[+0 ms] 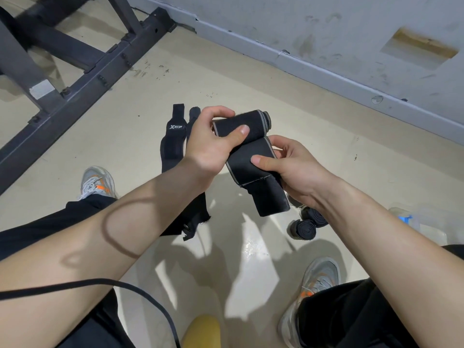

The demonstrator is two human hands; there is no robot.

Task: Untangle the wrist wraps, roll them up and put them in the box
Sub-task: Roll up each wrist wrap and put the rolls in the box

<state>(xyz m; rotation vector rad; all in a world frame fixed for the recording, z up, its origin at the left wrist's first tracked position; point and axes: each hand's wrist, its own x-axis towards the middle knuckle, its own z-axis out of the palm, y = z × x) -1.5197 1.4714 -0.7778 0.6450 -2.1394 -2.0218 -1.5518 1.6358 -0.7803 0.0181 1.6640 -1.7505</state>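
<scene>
Nearest, rolled wraps [305,228] lie on the floor just beyond the right shoe [319,280]. Just beyond those, the right hand [293,172] pinches the loose tail of a black wrist wrap [248,159] between thumb and fingers, while the left hand [211,144] curls round its rolled end. Farther left, unrolled wraps [175,136] lie flat near a dark metal frame [82,79].

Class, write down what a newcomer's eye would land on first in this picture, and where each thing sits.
At the centre, the left hand grips a half-rolled black wrist wrap while the right hand pinches its loose tail. Beyond the left hand, unrolled wraps lie on the floor, and finished rolls sit on it beneath the right forearm. A dark metal frame fills the upper left.
</scene>
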